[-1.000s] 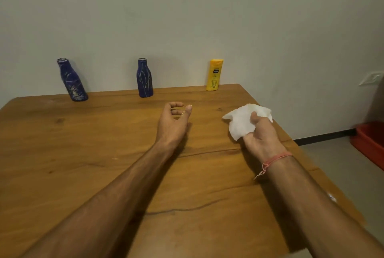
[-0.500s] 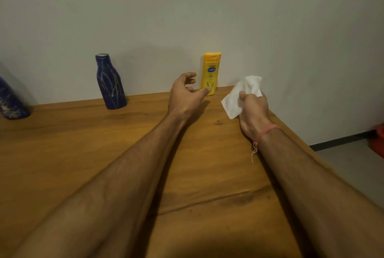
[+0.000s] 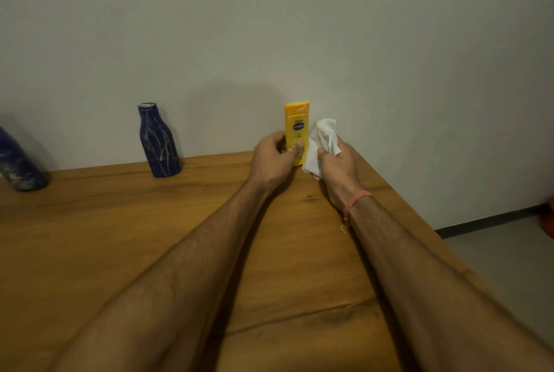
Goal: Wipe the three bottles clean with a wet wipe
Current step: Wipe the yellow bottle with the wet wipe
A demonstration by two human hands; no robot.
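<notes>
my left hand (image 3: 274,158) gripping yellow bottle (image 3: 296,128) upright at table (image 3: 120,236) back edge by wall, my right hand (image 3: 337,161) clutching wet wipe (image 3: 322,143) just beside it, two blue bottles (image 3: 159,140) standing left

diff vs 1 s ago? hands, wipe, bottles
The left hand went forward from mid-table and now grips the yellow bottle low down. The right hand carried the wet wipe forward, right beside that bottle. The bottle itself stands where it was, and both blue bottles stayed put.
</notes>
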